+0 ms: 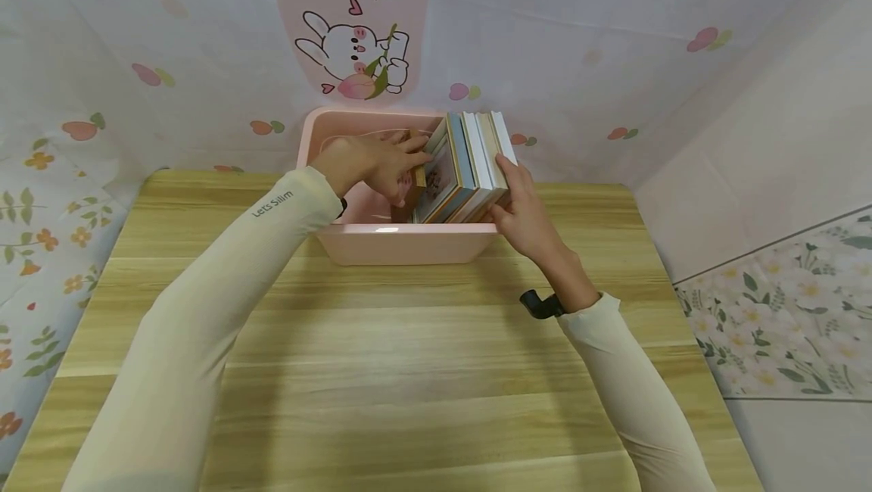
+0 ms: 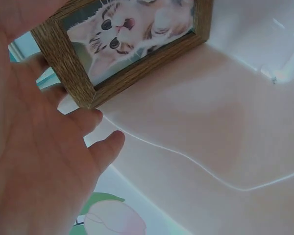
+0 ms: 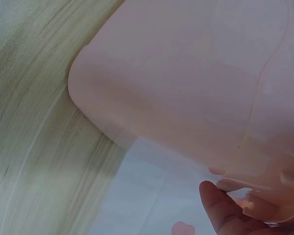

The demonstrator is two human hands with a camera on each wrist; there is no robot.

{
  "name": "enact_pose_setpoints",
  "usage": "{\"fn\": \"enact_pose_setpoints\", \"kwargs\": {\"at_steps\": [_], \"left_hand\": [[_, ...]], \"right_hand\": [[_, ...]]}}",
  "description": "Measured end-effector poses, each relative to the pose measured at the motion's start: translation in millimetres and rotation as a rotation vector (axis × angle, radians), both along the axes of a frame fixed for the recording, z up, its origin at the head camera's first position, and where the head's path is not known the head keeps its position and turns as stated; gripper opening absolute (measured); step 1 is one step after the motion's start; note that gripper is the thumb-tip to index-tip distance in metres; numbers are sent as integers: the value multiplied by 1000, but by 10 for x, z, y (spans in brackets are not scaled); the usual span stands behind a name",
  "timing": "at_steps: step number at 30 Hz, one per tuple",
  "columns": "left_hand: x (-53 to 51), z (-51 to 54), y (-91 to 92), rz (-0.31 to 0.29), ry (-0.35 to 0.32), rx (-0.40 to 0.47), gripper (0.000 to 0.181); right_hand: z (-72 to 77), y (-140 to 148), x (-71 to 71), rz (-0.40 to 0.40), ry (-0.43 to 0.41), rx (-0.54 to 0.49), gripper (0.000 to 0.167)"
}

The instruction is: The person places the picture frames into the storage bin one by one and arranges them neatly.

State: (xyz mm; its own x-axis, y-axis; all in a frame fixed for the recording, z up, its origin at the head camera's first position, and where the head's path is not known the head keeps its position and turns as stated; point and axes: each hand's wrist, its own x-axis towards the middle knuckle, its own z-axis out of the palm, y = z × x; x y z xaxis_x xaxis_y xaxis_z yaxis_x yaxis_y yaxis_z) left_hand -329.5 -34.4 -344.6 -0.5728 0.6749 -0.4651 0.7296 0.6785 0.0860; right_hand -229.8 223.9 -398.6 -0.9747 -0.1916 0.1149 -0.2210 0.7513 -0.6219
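A brown wooden picture frame with a kitten picture stands inside a pink plastic bin. My left hand reaches into the bin and holds this frame by its edge; in the left wrist view some fingers pass behind it. Beside it, several picture frames with blue, white and beige edges lean to the right in a row. My right hand is at the bin's right end, index finger against the outermost white frame and thumb near the rim. In the right wrist view its fingers touch the bin by the handle opening; the rest is hidden.
The bin stands at the back of a wood-grain table, close to a printed cloth backdrop with a rabbit drawing. A pale tiled wall rises to the right.
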Motion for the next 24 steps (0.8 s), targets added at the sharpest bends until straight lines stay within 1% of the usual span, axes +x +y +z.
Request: {"fn": "enact_pose_setpoints", "kwargs": {"at_steps": [6, 11, 14, 19, 24], "left_hand": [[18, 25, 34, 26, -32, -23, 89], [43, 52, 75, 18, -14, -56, 88], [57, 71, 114, 11, -14, -60, 89], [64, 71, 171, 11, -38, -61, 89], [60, 61, 190, 3, -41, -62, 90]], "right_hand": [[9, -10, -1, -3, 1, -1, 79], [17, -19, -2, -4, 9, -7, 79], [21, -22, 0, -5, 13, -11, 79], [20, -22, 5, -6, 17, -6, 79], [25, -14, 12, -7, 6, -5, 79]]}}
